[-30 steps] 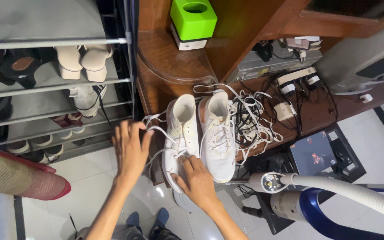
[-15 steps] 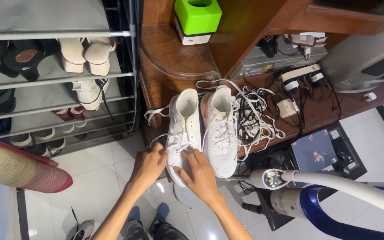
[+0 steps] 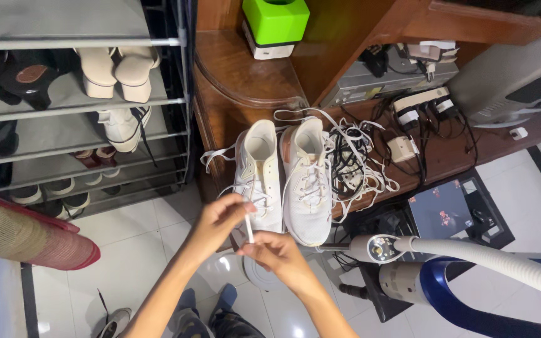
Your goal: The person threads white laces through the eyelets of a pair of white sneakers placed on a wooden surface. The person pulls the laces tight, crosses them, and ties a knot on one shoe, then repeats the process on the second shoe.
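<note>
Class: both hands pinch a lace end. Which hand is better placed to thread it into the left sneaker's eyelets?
Probably the left hand: it hovers beside the left sneaker, pinching the lace from above, while the right hand sits lower.

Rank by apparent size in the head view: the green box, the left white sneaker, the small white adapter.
1. Left white sneaker
2. Green box, though it sits farther away, so this gap is unsure
3. Small white adapter, clearly smallest
</note>
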